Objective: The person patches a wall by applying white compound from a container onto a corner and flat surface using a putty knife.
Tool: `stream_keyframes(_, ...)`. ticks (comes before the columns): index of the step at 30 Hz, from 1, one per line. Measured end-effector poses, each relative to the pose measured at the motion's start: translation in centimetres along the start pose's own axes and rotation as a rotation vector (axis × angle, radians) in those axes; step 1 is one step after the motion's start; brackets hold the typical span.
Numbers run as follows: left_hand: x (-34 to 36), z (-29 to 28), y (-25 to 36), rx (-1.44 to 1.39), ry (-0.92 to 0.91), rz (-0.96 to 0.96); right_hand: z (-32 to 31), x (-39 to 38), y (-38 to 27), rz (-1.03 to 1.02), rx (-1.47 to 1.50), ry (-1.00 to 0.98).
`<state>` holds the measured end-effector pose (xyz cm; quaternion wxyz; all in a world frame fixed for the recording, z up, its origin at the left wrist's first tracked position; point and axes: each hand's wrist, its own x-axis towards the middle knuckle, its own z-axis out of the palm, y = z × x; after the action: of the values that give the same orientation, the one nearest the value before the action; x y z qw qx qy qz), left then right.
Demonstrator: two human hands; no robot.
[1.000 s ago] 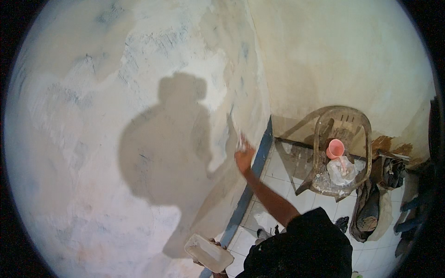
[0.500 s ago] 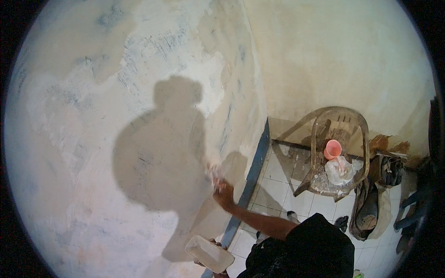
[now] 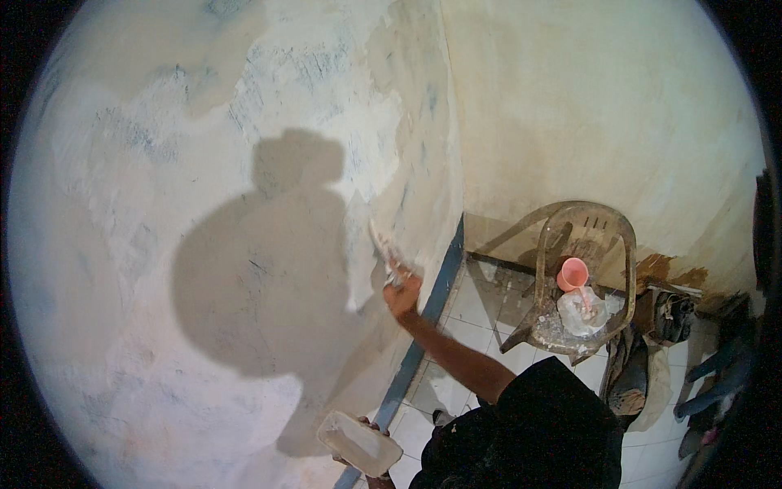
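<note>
My right hand [image 3: 402, 295] is closed around a putty knife [image 3: 384, 244] smeared with white filler. Its blade is against or very near the patchy white and beige wall [image 3: 106, 269], close to the corner; I cannot tell whether it touches. Lower down, my left hand [image 3: 373, 425] grips a shallow off-white rectangular tray [image 3: 346, 436] from beneath and the side, with most of its fingers hidden. Pale material lies inside the tray. A large shadow of my head and body falls on the wall left of the knife.
A dirty plastic chair [image 3: 629, 244] stands right of the corner. On its seat are a pink mug [image 3: 573, 275] and a clear plastic bag [image 3: 580, 310] with white stuff. Shoes and bags [image 3: 631, 379] lie beyond on the tiled floor [image 3: 476, 310]. A blue skirting [image 3: 444, 289] edges the wall.
My right hand has moved up the wall with the putty knife, whose blade now points upward. The tray stays low in my left hand. The view has shifted slightly.
</note>
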<state>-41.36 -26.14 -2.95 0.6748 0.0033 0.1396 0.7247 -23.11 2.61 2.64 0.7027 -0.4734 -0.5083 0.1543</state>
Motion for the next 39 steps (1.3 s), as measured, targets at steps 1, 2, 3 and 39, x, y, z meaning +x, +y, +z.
stream_keyframes(1,0.3,0.6,-0.4,0.001,0.006,-0.014,1.1,-2.9,3.0,-0.317,-0.069,0.111)
stream_keyframes(2,0.0,0.7,-0.1,0.0,0.031,0.006,2.3,-7.4,2.4,-0.149,-0.281,-0.097)
stream_keyframes(3,0.1,1.1,-0.2,0.0,0.06,0.011,2.4,-10.7,1.5,0.018,-0.505,-0.291)
stream_keyframes(39,2.8,-4.4,-0.3,0.169,0.25,0.182,-8.5,-11.3,-7.6,0.907,0.448,-0.439)
